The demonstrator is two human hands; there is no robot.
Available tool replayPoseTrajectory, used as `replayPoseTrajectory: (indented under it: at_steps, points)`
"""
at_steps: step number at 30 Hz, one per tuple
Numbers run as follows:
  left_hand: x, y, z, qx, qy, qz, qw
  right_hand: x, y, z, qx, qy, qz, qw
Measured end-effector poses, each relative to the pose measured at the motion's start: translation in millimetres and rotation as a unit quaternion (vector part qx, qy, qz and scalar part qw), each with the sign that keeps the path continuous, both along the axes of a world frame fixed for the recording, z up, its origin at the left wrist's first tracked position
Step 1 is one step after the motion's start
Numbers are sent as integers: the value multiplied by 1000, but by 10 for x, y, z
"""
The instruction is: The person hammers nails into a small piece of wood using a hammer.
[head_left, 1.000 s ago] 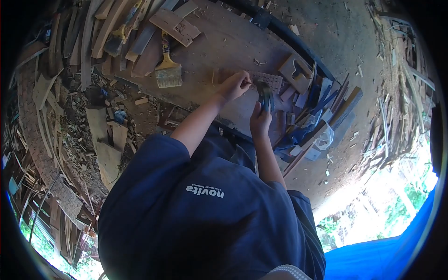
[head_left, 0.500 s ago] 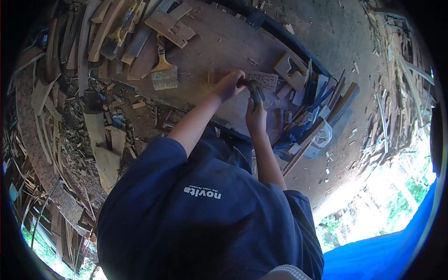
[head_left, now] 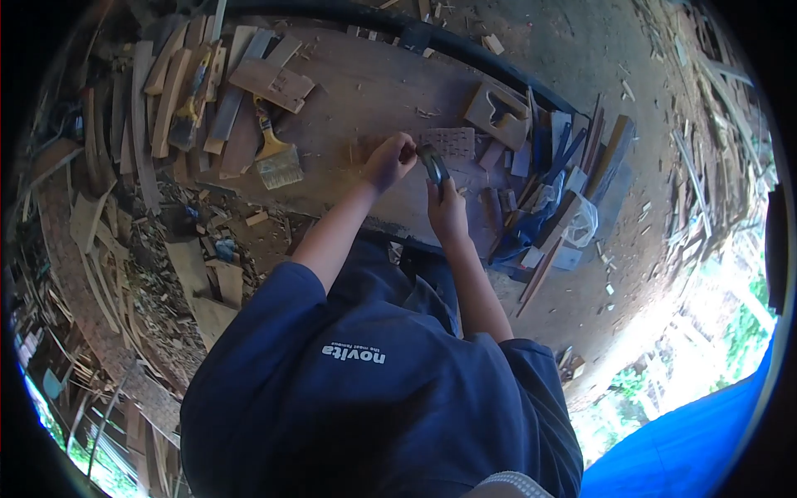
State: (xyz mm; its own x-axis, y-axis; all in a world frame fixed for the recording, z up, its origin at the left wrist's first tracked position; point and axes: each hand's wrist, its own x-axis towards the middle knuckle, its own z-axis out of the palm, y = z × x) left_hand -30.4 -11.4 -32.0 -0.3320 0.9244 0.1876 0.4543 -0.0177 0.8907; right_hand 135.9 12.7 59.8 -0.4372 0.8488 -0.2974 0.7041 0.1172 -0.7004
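Note:
My left hand point(head_left: 390, 163) is over the workbench point(head_left: 349, 87), its fingers curled together; whatever they may hold is too small to make out. Close beside it on the right, my right hand point(head_left: 448, 212) is wrapped round the lower end of a dark curved tool point(head_left: 432, 164), whose upper end is near my left fingertips. Just behind both hands lies a wooden block with a carved or notched surface point(head_left: 452, 144). A reddish-brown wooden piece point(head_left: 357, 151) shows faintly to the left of my left hand.
A wide paintbrush point(head_left: 280, 164) and another brush point(head_left: 189, 116) lie left, among wood strips point(head_left: 170, 100) and a flat board point(head_left: 274, 83). Rightward are a wooden tool body point(head_left: 496, 116), dark-handled tools point(head_left: 566, 153), a clear plastic bag point(head_left: 581, 224) and long sticks. Wood scraps litter the ground.
The whole view has shifted, so the bench items and both hands appear farther left. My left fingers and the curved tool look slightly farther apart.

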Motion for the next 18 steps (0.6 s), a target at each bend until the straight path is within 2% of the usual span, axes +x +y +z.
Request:
replayPoseTrajectory:
  at_steps: [2,6,8,9,11,13,14,15,16,17,18]
  points:
    - [58,-14,87,-51,-70,37,996,138,-34,96,-13,10,-20,1000]
    - [106,40,195,-16,-76,37,996,625,-181,232,-22,37,-83,996]
    - [174,101,303,-82,-108,78,988,965,-241,148,-40,24,-99,994]
    - [213,203,306,-79,-103,73,989,1149,-254,49,-59,5,-105,993]
    - [331,377,261,-6,35,110,993,1552,-320,-290,-53,-14,-97,994]
    - [440,768,363,12,56,71,996,1877,-379,-570,-50,-34,-87,994]
    - [518,977,444,32,75,37,996,1995,-367,-674,-43,-36,-48,997]
    - [607,1157,537,35,80,37,995,2059,-333,-718,-34,-37,-8,999]
    - [698,1343,613,-9,111,18,994,2060,-317,-708,-30,-31,-9,999]
    - [796,1523,698,-53,143,1,988,2040,-319,-693,-2,7,-36,999]
    - [882,1657,678,-48,152,6,987,2007,-304,-672,25,49,-61,997]
